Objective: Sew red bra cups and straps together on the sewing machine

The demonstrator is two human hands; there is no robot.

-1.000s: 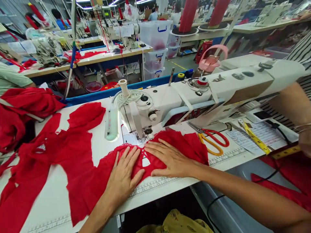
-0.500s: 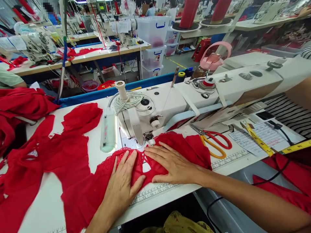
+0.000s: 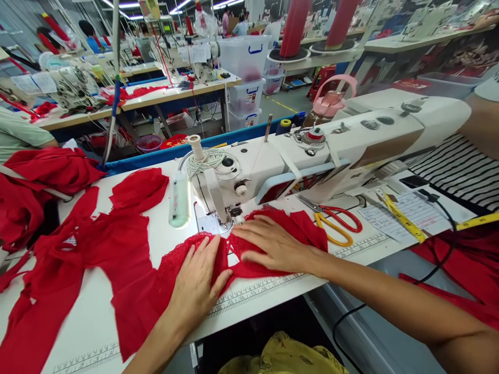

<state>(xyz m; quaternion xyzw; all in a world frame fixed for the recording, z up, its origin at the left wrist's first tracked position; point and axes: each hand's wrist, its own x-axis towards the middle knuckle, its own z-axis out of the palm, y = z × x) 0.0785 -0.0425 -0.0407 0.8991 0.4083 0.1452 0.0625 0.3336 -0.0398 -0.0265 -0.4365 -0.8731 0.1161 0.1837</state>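
Note:
My left hand (image 3: 198, 283) lies flat, fingers spread, on a red lace fabric piece (image 3: 128, 280) on the white sewing table (image 3: 89, 332). My right hand (image 3: 273, 244) presses the same red lace just right of it, fingertips close to the needle area of the white sewing machine (image 3: 273, 156). The red fabric runs under the presser foot (image 3: 234, 212) and trails off to the left across the table. Neither hand grips anything; both rest palm down on the cloth.
Scissors with red and yellow handles (image 3: 337, 223) lie to the right, beside a yellow tape measure (image 3: 401, 218) and a paper sheet (image 3: 405, 210). A pile of red fabric (image 3: 35, 182) sits far left. A person in a striped shirt (image 3: 463, 171) stands at right. Other workstations and plastic bins (image 3: 245, 78) fill the background.
Both hands have slid slightly toward the needle, closing the gap in the lace between them; the fabric under my right hand has bunched a little.

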